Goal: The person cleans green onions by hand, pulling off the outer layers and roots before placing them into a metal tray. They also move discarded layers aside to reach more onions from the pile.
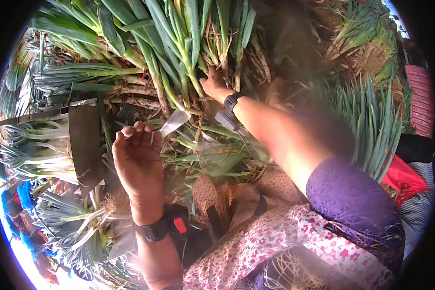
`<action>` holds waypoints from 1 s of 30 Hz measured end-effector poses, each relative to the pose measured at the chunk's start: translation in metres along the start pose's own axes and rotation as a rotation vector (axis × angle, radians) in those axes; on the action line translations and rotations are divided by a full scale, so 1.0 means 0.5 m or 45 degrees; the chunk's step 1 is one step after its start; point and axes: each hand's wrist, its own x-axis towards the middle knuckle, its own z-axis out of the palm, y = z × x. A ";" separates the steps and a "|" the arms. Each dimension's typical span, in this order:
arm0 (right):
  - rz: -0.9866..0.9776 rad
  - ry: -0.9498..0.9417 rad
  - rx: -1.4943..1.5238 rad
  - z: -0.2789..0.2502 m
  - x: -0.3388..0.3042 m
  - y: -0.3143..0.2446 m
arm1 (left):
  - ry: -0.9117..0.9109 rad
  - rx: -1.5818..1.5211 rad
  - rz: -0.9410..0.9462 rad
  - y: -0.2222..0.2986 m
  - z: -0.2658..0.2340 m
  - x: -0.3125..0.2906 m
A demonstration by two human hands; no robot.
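My right hand reaches forward into a heap of long green onions, its fingers closed around stalks near their pale lower ends. Leaves and stalks hide part of those fingers. Palm up, my left hand is held nearer to me, with its fingers loosely bent and nothing visible in the palm. Just beyond its fingertips is a pale, shiny flat piece; I cannot tell what it is. Loose onion leaves and stalks lie between my arms.
At the left, trimmed green onions with white stems lie beside a metal plate. More onions are below them. Another bunch stands at the right, near a red slatted crate. Onions with soil lie far right.
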 end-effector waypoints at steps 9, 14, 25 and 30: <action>0.049 -0.499 -0.101 -0.036 0.063 0.003 | 0.081 0.113 -0.033 -0.018 0.001 -0.014; 0.032 -0.339 0.330 -0.045 -0.054 -0.055 | 0.123 0.142 -0.024 0.008 -0.008 -0.044; -0.642 -0.562 1.097 -0.393 -0.246 -0.447 | -0.006 0.200 0.143 0.027 0.020 -0.061; -0.708 -0.657 0.793 -0.374 -0.446 -0.316 | -0.156 0.354 0.092 0.012 0.053 -0.083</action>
